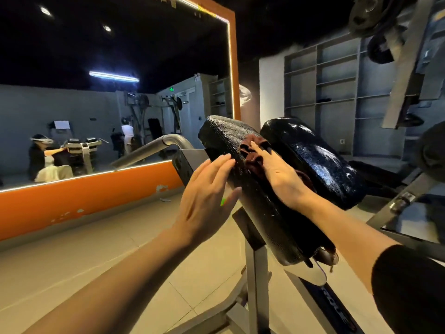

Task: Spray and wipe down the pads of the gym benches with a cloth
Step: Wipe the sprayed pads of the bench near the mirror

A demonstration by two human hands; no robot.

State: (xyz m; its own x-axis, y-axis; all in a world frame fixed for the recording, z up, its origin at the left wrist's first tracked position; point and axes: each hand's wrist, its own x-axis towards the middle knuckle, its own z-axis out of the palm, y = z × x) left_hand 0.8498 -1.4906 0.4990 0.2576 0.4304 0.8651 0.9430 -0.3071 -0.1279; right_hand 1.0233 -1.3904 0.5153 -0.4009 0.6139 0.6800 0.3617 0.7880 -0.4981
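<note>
left hand (209, 189): fingers straight, flat against left pad (250, 189) side
right hand (277, 172): flat, pressing brown cloth (252, 153) onto pad
right pad (315, 160): wet sheen

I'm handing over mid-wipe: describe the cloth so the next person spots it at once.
Find the two black pads side by side before the orange-framed mirror. On the left pad, near its inner edge, the right hand presses a crumpled cloth. It is dark reddish-brown, the only soft, wrinkled thing against glossy black padding.

Right hand (277, 174) presses a brown cloth (255, 153) onto the black pad (252, 206); left hand (207, 191) touches its edge
</note>
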